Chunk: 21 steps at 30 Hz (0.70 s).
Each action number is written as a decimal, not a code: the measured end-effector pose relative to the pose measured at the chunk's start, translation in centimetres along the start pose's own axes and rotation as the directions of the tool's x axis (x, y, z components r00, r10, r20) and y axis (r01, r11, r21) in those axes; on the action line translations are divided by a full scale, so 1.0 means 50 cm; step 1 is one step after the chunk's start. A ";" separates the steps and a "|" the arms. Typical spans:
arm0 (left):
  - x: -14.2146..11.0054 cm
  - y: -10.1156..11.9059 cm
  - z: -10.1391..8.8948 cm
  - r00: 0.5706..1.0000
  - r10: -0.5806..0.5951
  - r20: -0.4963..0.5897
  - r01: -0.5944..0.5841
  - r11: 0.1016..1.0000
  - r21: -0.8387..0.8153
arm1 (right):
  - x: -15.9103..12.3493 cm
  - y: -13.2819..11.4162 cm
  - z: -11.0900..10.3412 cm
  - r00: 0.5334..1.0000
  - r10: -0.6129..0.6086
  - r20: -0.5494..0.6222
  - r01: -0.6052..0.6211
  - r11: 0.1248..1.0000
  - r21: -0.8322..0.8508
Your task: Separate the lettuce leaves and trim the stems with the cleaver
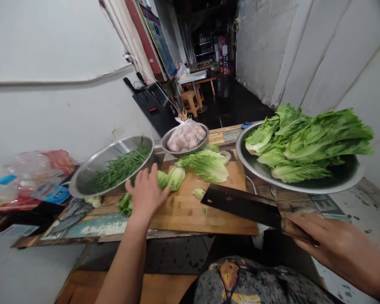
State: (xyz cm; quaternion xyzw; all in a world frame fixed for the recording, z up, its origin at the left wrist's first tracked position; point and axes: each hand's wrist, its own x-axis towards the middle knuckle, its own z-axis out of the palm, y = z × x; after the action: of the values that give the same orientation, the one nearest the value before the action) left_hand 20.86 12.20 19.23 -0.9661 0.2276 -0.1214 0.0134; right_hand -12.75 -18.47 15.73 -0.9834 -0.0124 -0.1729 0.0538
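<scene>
A lettuce piece (177, 177) lies on the left side of the cutting board (183, 213), by the left hand (147, 192), fingers spread. The right hand (329, 242) has its fingers wrapped around the cleaver (243, 206). 1 deep bowl (109, 154) stands left, 1 wide bowl (304, 188) right.

**Greens on brown, silver and grey**

Bright green, fading to whitish bases, on the lettuce (307, 145). Deeper green on the thin stalks (122, 169). Silver-grey on the basin (109, 154). Warm tan on the cutting board (185, 213), near-black on the cleaver blade (243, 207). Mottled grey and black (with orange-yellow print) across the garment (253, 280).
</scene>
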 end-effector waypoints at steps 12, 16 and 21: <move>-0.020 0.078 0.049 0.957 0.287 -0.037 -0.229 0.674 -0.703 | 0.050 0.023 0.067 0.991 -0.117 0.067 0.125 0.982 -0.141; -0.038 0.084 0.042 0.999 0.037 -0.010 -0.029 0.557 -0.830 | 0.141 -0.023 0.093 0.975 -0.091 0.201 0.098 0.995 -0.025; -0.092 0.171 0.038 0.964 0.246 -0.103 -0.235 0.603 -0.762 | 0.199 -0.061 0.094 0.937 -0.034 0.348 -0.020 0.989 0.150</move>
State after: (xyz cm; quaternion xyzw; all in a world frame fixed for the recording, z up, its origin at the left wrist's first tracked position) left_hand 13.60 6.52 15.64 -0.8408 0.3851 -0.0040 -0.3804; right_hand -1.92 -14.84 15.04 -0.9915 -0.0383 0.0060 0.1242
